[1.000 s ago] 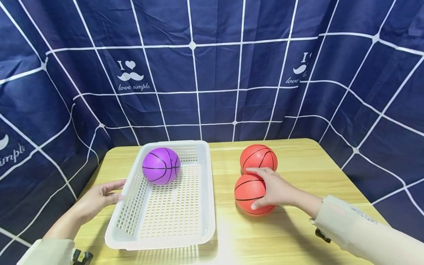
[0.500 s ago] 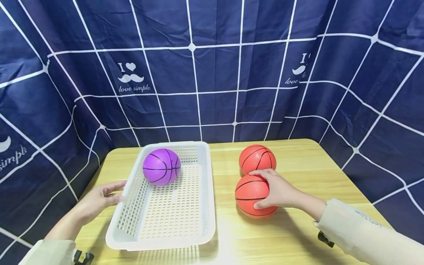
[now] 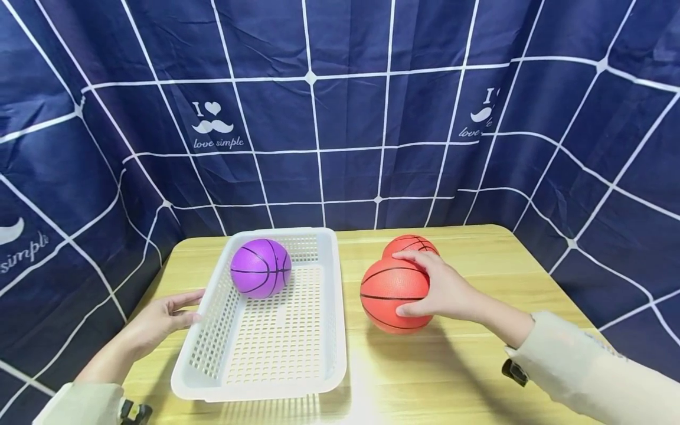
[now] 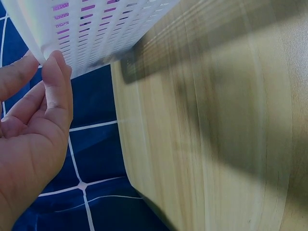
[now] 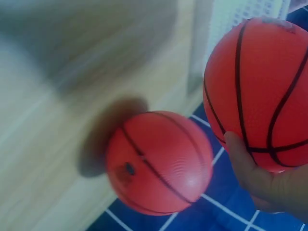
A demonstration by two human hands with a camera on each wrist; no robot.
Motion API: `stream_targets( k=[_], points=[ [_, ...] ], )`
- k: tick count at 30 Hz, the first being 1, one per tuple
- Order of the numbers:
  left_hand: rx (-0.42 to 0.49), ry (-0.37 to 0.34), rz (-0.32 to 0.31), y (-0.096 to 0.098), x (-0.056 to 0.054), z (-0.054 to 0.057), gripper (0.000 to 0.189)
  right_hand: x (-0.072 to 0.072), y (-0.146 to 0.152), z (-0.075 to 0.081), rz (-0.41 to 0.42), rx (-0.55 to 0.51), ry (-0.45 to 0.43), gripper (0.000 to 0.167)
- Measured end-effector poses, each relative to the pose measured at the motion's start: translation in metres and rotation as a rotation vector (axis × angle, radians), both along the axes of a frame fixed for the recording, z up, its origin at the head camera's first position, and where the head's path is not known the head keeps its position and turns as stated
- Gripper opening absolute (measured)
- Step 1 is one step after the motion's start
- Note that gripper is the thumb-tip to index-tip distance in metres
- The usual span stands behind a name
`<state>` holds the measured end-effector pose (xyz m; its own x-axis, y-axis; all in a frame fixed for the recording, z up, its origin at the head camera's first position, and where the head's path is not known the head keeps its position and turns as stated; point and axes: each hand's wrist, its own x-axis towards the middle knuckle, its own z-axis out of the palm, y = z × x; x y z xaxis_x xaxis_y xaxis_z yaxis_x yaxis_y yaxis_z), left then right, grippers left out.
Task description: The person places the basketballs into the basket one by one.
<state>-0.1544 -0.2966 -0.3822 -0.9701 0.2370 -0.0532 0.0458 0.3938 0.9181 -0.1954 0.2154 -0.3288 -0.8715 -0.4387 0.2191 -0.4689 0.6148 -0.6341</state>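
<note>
A white plastic basket (image 3: 255,392) stands on the left side of the table with a purple toy basketball (image 3: 260,269) in its far left corner. My left hand (image 3: 154,323) pinches the basket's left rim between thumb and fingers, as the left wrist view shows. My right hand (image 3: 448,290) grips a red toy basketball (image 3: 392,298) from its right side. That ball is off the table, to the right of the basket. Behind it sits a second red basketball (image 3: 409,243), partly hidden in the head view; the right wrist view shows it resting on the wood, apart from the held ball.
The light wooden table (image 3: 478,354) has rounded far corners. A dark blue curtain (image 3: 350,118) with white grid lines hangs behind it and along both sides. Bare tabletop lies between the basket and the red balls.
My right hand has raised the nearer red basketball off the table and shifted it slightly left, covering more of the ball behind. The left hand and basket have stayed put.
</note>
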Motion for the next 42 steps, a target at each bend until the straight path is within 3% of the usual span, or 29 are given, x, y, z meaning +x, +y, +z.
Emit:
stream_targets(
  k=[10,21,29,38,42],
  points=[
    [0.014,0.007,0.009,0.000,0.000,-0.002,0.059,0.000,-0.031,0.029,-0.035,-0.017,0.051,0.083],
    [0.016,-0.007,0.007,0.000,-0.001,-0.002,0.061,0.001,-0.079,0.037,0.031,-0.117,-0.007,0.085],
    [0.024,-0.012,0.002,0.000,-0.002,-0.003,0.060,-0.001,-0.121,0.031,0.102,-0.121,-0.016,0.085],
    [0.011,-0.022,0.015,0.000,-0.002,-0.002,0.059,0.003,-0.167,0.011,0.221,-0.132,-0.018,0.084],
    [0.010,-0.025,0.016,0.001,-0.002,-0.001,0.059,0.006,-0.184,0.002,0.237,-0.114,-0.050,0.084]
  ],
)
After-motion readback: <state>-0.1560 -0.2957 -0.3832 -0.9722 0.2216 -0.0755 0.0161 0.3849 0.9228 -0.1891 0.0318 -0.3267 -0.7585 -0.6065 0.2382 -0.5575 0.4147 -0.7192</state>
